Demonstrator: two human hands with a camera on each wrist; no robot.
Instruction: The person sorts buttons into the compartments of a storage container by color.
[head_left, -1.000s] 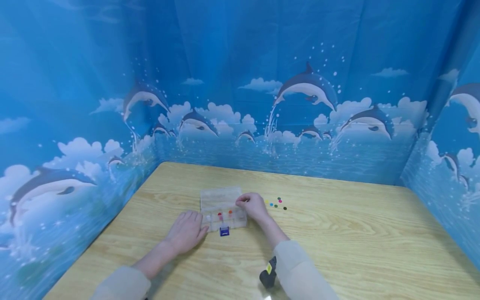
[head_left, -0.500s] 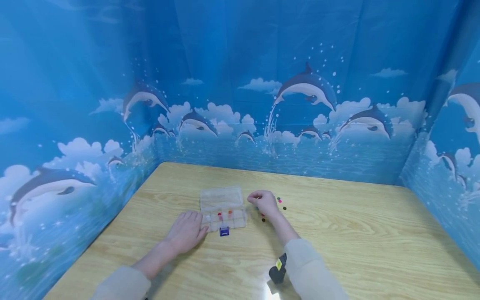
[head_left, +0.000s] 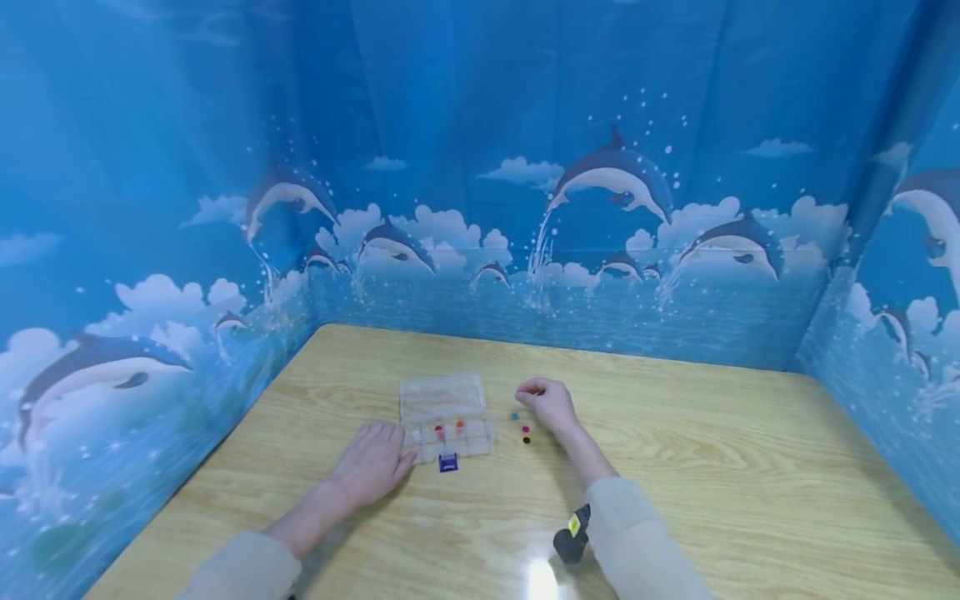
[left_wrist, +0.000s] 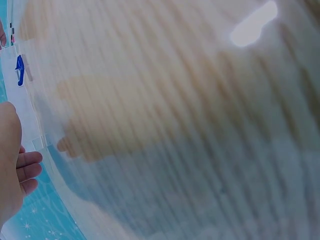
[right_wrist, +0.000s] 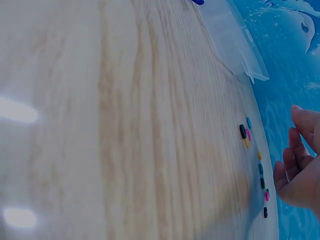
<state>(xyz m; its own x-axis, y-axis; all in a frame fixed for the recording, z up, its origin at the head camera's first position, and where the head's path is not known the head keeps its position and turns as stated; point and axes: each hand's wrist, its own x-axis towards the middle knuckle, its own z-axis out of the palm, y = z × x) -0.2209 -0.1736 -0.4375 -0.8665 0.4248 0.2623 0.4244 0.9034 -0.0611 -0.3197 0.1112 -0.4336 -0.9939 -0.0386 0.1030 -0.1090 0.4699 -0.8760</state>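
Note:
My left hand (head_left: 375, 462) lies with its fingers extended along the left end of a clear plastic compartment box (head_left: 476, 446). The box's lid (head_left: 442, 397) is folded back behind it. Inside are a red piece (head_left: 439, 429) and an orange piece (head_left: 460, 425). My right hand (head_left: 551, 406) hovers just past a scatter of small coloured discs, fingers loosely bent; in the right wrist view nothing shows between thumb and forefinger. Closest to the box are a blue disc (head_left: 515, 416), a magenta disc (head_left: 526, 429) and a black disc (head_left: 527, 440). The hand hides other discs from the head view.
A purple-blue clip (head_left: 448, 462) sits at the box's front edge. In the right wrist view, several more discs, one of them pink (right_wrist: 267, 196), line up beside the right hand. Dolphin-printed curtains (head_left: 480, 167) enclose the wooden table (head_left: 675, 467).
My right hand has moved from the box's right edge rightward to over the discs, uncovering a blue, a magenta, a yellow and a black one. The left hand has stayed put.

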